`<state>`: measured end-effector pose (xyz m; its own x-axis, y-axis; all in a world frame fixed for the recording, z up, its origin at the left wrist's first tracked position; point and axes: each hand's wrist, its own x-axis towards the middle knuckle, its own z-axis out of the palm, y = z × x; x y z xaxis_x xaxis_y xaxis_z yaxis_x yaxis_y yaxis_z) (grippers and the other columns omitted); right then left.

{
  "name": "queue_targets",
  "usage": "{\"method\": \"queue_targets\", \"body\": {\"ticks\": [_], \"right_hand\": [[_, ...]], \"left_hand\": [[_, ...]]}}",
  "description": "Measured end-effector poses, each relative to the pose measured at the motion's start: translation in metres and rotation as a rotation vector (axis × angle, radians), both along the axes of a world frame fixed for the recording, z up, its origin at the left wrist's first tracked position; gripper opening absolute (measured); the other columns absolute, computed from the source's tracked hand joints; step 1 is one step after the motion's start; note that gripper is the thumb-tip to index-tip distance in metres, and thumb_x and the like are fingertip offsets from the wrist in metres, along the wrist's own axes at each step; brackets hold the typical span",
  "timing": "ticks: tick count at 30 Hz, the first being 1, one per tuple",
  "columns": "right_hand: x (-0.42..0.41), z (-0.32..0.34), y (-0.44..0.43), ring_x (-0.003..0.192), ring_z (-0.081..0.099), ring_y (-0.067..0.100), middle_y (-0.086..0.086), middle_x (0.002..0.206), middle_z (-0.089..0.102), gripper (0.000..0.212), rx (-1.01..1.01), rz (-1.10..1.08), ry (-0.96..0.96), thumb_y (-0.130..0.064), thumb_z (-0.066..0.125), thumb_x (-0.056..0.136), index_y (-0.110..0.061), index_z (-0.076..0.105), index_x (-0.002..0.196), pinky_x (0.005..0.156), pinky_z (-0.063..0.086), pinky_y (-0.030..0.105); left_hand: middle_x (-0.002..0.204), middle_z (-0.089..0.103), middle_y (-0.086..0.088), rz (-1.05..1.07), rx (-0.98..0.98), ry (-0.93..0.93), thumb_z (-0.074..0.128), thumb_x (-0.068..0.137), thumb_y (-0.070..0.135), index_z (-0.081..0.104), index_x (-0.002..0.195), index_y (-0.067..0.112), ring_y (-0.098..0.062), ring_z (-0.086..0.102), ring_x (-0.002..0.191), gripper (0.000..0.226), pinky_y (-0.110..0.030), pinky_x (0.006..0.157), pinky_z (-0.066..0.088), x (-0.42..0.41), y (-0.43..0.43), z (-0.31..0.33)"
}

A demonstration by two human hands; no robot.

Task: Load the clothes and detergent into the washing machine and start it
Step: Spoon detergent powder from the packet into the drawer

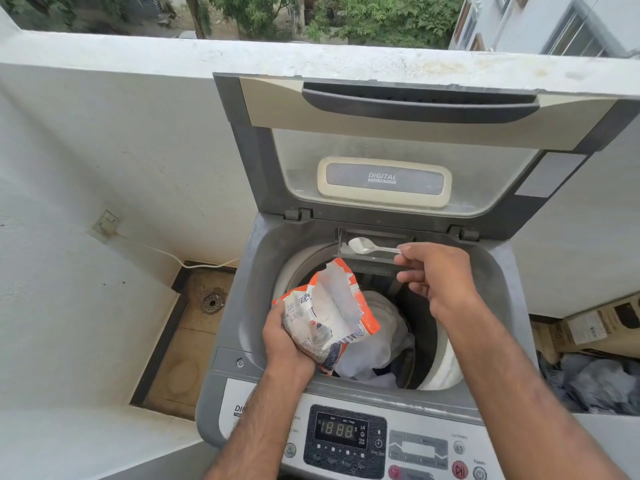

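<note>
The washing machine (pixel 256 271) has its lid up, and pale clothes (pixel 384 327) lie in the drum. The left hand (pixel 287 344) grips an open detergent packet (pixel 329 317) over the drum's 8 o'clock side. The right hand (pixel 440 278) pinches the handle of a spoon (pixel 363 244), its bowl over the dispenser tray (pixel 367 259) at 12 o'clock. A shaky tip could scatter powder past the tray, and the packet's slack mouth, if it tilts, could dump detergent onto the clothes.
</note>
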<state>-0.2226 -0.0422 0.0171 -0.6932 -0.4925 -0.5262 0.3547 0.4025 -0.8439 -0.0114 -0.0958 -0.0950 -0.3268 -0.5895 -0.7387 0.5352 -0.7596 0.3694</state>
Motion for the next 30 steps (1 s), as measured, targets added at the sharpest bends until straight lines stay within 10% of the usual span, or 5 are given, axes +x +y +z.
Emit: {"method": "queue_targets", "body": {"ticks": [13,21,30], "right_hand": [[0.007,-0.055,-0.044,0.055,0.072,0.013,-0.014,0.070,0.076,0.023,0.159,0.065,0.329,-0.018,0.066,0.092,-0.031,0.075,0.075,0.070,0.061,0.037],[0.017,-0.059,-0.037,0.082,0.076,0.017,-0.009,0.098,0.081,0.021,0.206,0.271,0.673,-0.031,0.065,0.100,-0.029,0.080,0.115,0.083,0.063,0.038],[0.019,-0.055,-0.029,0.086,0.076,0.018,-0.008,0.097,0.081,0.021,0.210,0.282,0.715,-0.032,0.064,0.099,-0.031,0.081,0.112,0.084,0.062,0.039]], "left_hand": [[0.130,0.072,-0.017,0.004,0.016,-0.030,0.050,0.099,0.052,0.070,0.133,0.016,-0.042,0.063,0.127,0.053,-0.061,0.115,0.041,0.000,0.000,0.002],[0.129,0.073,-0.019,0.003,0.029,-0.037,0.050,0.099,0.052,0.071,0.130,0.016,-0.043,0.063,0.125,0.052,-0.062,0.114,0.041,0.001,0.001,0.004],[0.129,0.073,-0.017,0.007,0.022,-0.014,0.049,0.100,0.052,0.072,0.129,0.016,-0.042,0.063,0.126,0.051,-0.061,0.114,0.041,0.001,0.001,0.004]]}}
